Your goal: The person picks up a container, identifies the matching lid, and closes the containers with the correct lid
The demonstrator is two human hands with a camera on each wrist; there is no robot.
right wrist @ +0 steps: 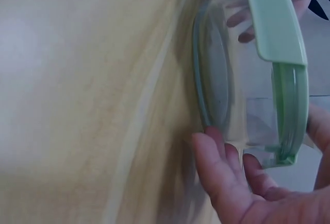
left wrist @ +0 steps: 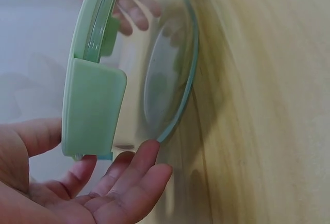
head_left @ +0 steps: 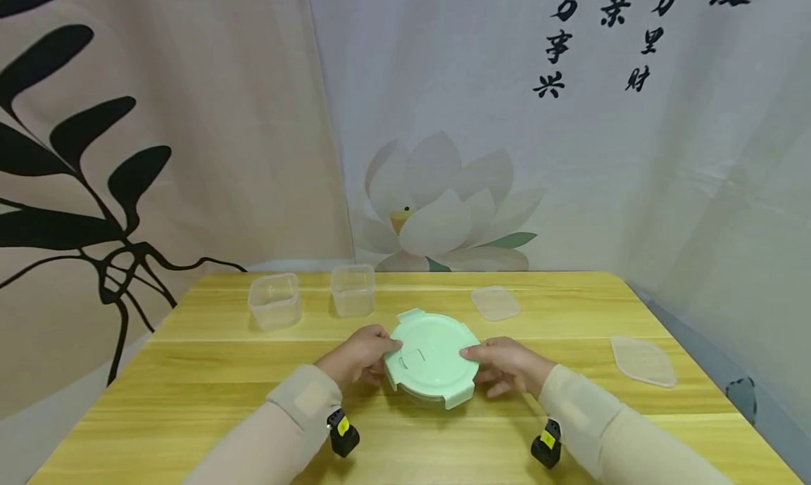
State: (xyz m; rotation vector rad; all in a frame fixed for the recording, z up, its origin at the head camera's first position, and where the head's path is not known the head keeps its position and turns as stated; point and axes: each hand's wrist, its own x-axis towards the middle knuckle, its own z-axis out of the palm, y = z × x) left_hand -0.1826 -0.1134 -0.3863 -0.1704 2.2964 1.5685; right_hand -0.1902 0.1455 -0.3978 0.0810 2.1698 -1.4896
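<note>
A round clear glass food container (right wrist: 237, 90) with a pale green lid (head_left: 440, 355) is between both hands near the middle of the table. My left hand (head_left: 362, 355) holds its left side, thumb at the lid's edge and fingers lower by the glass wall. On the opposite side, my right hand (head_left: 512, 365) grips it the same way, its thumb on the lid's rim. A green side flap (left wrist: 95, 108) lies down along the wall in the left wrist view. Whether the base touches the table cannot be told.
Two clear plastic tubs, a left one (head_left: 274, 302) and a right one (head_left: 353, 291), stand at the back left of the wooden table (head_left: 209, 414). Two flat translucent lids lie to the right, one farther back (head_left: 495, 303), one near the right edge (head_left: 643, 362). Printed curtains hang behind.
</note>
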